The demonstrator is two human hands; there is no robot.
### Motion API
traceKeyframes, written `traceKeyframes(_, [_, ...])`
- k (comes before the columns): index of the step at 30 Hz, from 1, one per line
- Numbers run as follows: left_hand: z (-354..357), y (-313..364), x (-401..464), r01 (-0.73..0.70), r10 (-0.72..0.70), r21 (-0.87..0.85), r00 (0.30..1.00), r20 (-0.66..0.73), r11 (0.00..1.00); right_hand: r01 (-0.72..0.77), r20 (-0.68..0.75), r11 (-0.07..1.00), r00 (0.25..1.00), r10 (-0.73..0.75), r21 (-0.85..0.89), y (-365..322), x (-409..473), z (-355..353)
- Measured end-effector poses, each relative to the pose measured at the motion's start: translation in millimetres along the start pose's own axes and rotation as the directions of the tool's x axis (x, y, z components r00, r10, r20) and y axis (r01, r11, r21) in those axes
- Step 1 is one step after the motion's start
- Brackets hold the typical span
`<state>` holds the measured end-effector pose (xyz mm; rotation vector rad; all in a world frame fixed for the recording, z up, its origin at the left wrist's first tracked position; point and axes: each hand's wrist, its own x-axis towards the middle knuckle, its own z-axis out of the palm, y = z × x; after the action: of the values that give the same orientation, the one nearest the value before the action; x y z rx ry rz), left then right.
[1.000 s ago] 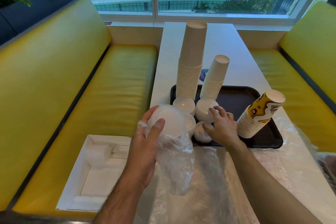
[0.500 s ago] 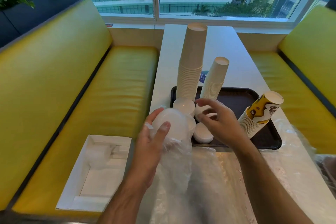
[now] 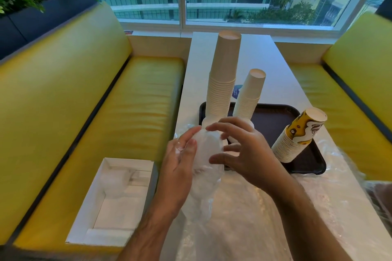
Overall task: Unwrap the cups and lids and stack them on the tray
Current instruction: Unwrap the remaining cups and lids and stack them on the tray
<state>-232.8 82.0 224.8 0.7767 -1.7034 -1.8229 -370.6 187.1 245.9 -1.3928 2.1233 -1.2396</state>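
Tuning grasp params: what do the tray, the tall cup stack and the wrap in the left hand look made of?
Tray: dark brown, likely moulded plastic, dull sheen, rounded raised rim.
Tall cup stack: matte off-white paper, thin rolled rims layered closely.
Wrap: thin clear plastic film, crinkled and glossy, gripped by the left hand around a stack of white lids, probably plastic.

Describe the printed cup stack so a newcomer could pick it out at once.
Start at the dark brown tray on the white table between the yellow benches. Three stacks of upturned paper cups stand on it; the printed cup stack is at the tray's right edge. It alone leans and its top cup carries a yellow, white and black print, while the tall plain stack and the shorter plain stack are unmarked.
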Motion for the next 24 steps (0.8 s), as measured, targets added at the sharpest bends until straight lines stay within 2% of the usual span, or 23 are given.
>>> traceKeyframes(5, [-2.9,2.8,-1.4,0.003,-0.004,-0.041,1.000,-0.023,0.999,0.033,-0.052,0.999,0.998,-0.031,0.033,-4.7,-2.6,2.6])
traceKeyframes(10, [-3.2,5.8,-3.9,0.027,-0.028,-0.059,0.999,-0.019,0.998,0.027,-0.047,0.998,0.999,-0.024,0.059,-6.9,-3.5,-0.1])
traceKeyframes(18, [-3.3,9.4,-4.3,0.190,-0.202,-0.323,0.979,-0.006,0.927,-0.074,-0.051,0.972,0.995,0.087,0.222,-7.7,-6.7,-15.3])
traceKeyframes(22, [-2.4,12.1,-6.2,0.223,-0.241,-0.384,0.970,0.001,0.896,0.020,-0.145,0.971,0.989,0.015,0.237,-8.6,-6.9,-20.4])
traceKeyframes(24, [-2.1,13.3,-6.5,0.231,-0.252,-0.391,0.968,-0.004,0.891,0.083,-0.217,0.984,0.975,-0.048,0.156,-8.5,-8.2,-18.7])
